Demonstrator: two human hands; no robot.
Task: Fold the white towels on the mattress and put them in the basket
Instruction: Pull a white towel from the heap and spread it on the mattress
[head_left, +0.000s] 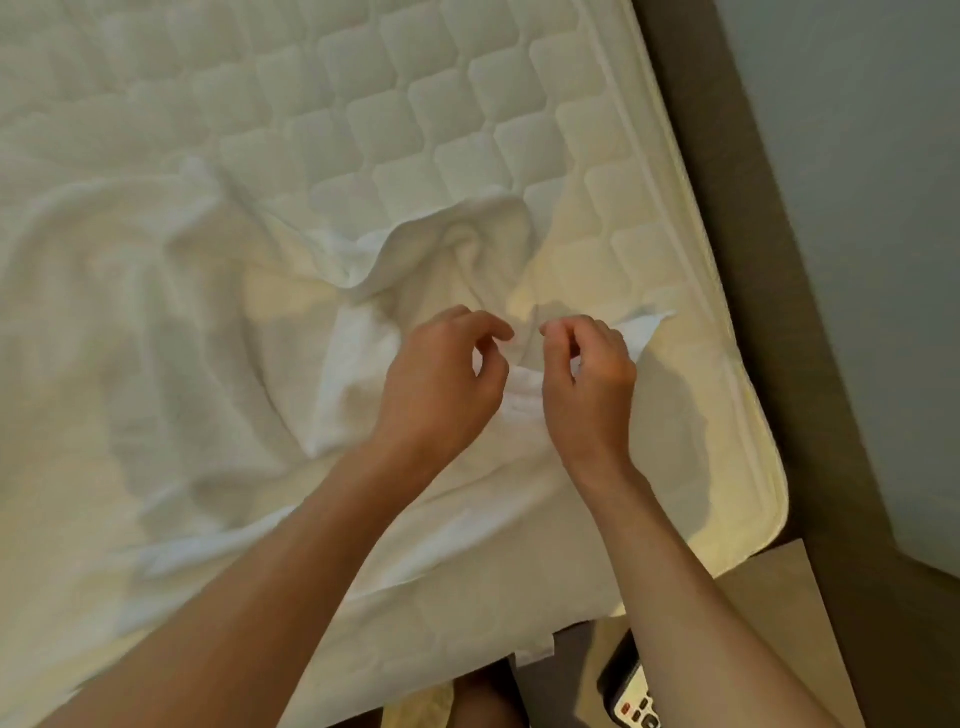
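Head view: both hands pinch 1 towel (363, 374) edge, left hand (441, 384) beside right hand (587, 384); cloth spreads leftward over the mattress (415, 104).

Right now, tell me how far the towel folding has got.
Done: nothing that shows; no folded towel and no basket are in view. In hand: the left hand and right hand hover with curled fingers over a crumpled white towel on the mattress; whether they grip it is unclear. Left: folding every towel and basketing them.
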